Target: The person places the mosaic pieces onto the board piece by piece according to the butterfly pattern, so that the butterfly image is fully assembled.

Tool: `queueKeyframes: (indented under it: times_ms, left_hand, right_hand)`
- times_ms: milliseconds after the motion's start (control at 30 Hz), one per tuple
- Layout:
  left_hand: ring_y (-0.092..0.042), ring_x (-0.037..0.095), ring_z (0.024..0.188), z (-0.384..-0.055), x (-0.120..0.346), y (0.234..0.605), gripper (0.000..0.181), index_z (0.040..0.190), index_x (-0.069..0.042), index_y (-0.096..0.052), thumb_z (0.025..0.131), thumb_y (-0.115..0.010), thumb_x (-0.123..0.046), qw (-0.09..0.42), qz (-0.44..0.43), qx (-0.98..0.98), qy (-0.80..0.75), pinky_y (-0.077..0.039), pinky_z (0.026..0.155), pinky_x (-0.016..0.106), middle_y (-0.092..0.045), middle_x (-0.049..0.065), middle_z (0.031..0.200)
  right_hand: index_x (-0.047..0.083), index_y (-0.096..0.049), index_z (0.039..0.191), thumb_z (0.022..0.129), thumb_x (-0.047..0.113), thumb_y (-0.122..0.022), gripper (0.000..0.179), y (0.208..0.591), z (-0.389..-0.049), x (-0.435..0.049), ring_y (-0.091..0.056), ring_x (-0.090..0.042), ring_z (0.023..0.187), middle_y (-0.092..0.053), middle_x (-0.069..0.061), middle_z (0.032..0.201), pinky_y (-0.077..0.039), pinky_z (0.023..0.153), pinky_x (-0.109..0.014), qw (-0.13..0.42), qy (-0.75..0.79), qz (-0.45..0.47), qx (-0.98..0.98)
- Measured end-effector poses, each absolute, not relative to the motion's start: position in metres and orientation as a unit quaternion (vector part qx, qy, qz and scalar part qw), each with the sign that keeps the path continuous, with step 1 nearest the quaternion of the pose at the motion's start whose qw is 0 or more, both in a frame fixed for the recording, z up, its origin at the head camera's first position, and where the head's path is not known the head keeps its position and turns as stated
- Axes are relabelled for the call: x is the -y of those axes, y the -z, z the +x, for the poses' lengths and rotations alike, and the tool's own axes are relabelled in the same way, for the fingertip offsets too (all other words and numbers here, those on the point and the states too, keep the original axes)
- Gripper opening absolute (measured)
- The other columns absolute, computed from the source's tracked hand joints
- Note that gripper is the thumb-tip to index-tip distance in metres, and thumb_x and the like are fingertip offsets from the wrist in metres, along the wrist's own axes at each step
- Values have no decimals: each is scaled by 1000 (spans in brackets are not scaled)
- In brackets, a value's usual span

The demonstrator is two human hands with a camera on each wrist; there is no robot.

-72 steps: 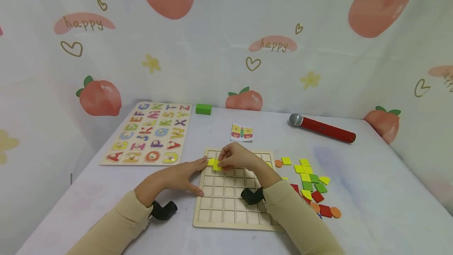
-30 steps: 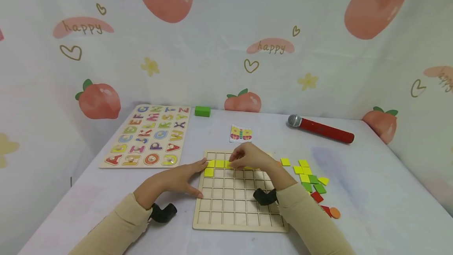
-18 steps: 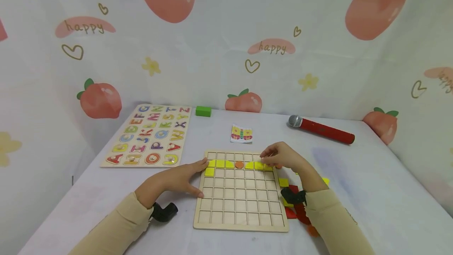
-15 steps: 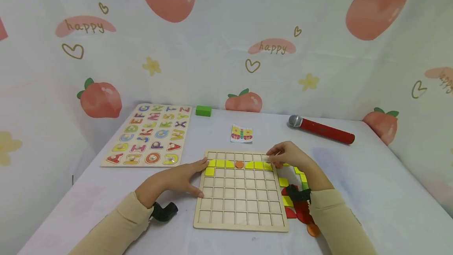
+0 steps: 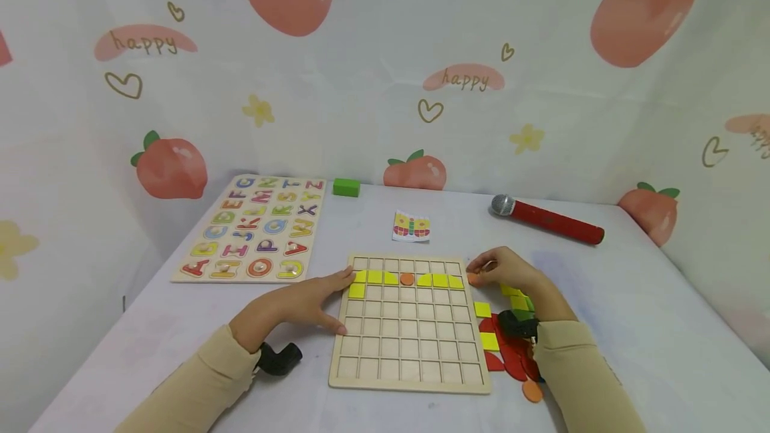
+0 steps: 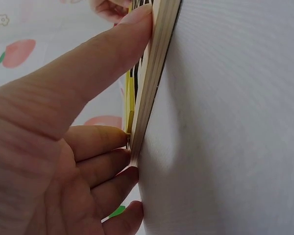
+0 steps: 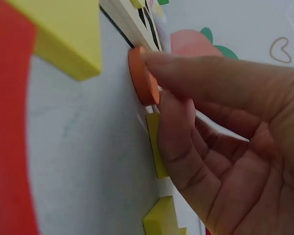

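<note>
The wooden grid board (image 5: 401,369) lies flat on the table. My left hand (image 5: 307,299) rests along its left edge, thumb and fingers spread; in the left wrist view its fingertips (image 6: 118,134) touch the board's side. On the grid's second row sit yellow pieces (image 5: 374,277) and an orange disc (image 5: 407,279), with one yellow square (image 5: 357,291) below the row's left end. My right hand (image 5: 506,268) is just off the board's right edge, thumb and index finger pinching a second orange disc (image 7: 143,76) at table level.
Yellow squares (image 5: 482,310), red pieces (image 5: 494,361) and another orange disc (image 5: 532,391) lie right of the board, partly under my right wrist. Behind are a small butterfly pattern card (image 5: 412,226), alphabet board (image 5: 275,226), green block (image 5: 346,187) and red microphone (image 5: 553,220).
My right hand has moved right, from a yellow square at the grid's upper left, along the row, to the orange disc beside the board. That square now sits in the grid; my left hand stayed.
</note>
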State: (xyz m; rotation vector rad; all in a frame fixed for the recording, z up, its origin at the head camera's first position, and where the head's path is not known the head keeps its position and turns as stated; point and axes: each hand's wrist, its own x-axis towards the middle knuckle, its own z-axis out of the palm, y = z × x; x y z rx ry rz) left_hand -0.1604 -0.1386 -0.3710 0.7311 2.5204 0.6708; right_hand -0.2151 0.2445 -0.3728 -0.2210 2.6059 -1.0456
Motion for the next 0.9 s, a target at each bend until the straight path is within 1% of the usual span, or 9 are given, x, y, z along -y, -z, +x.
queueKeyframes:
  times_ms: [167, 300, 433, 600, 800, 900]
  left_hand:
    - [-17, 23, 145, -161, 138, 372, 100, 148, -10, -23, 71, -77, -44, 217, 256, -911, -238, -22, 117, 43, -14, 6, 157]
    - [-17, 22, 144, -160, 139, 372, 99, 149, -13, -24, 71, -77, -44, 215, 247, -916, -233, -22, 117, 42, -15, 3, 157]
    - [-17, 23, 144, -160, 139, 371, 99, 148, -10, -24, 71, -77, -43, 214, 252, -913, -237, -22, 117, 43, -15, 6, 157]
    - [-17, 25, 144, -160, 139, 369, 99, 148, -8, -24, 72, -77, -42, 212, 259, -911, -241, -22, 116, 44, -15, 8, 157]
    - [-17, 24, 144, -159, 138, 369, 98, 148, -9, -24, 72, -77, -42, 214, 255, -911, -243, -22, 116, 44, -15, 7, 157]
    - [-18, 24, 144, -159, 138, 369, 98, 148, -10, -25, 72, -78, -42, 213, 254, -912, -242, -22, 116, 44, -16, 6, 157]
  right_hand:
    - [-2, -68, 99, 79, 15, -74, 27, 375, -215, -244, -51, -17, 75, -64, -9, 89, -48, 65, -25, 158, 363, -87, -914]
    - [-3, -68, 95, 79, 13, -74, 23, 374, -215, -243, -51, -17, 72, -63, -8, 85, -48, 64, -25, 152, 363, -87, -915]
    - [-2, -67, 92, 78, 12, -74, 21, 374, -215, -243, -50, -16, 70, -60, -7, 81, -47, 62, -24, 148, 361, -89, -916]
    - [-3, -62, 90, 78, 12, -75, 23, 372, -216, -244, -49, -17, 70, -57, -6, 78, -47, 62, -25, 149, 371, -91, -912]
    - [-4, -61, 93, 82, 12, -71, 22, 368, -219, -244, -48, -16, 69, -57, -5, 76, -46, 61, -24, 169, 396, -74, -899]
    - [-4, -61, 96, 85, 14, -68, 22, 364, -219, -241, -51, -15, 70, -61, -5, 80, -50, 64, -23, 172, 404, -76, -895]
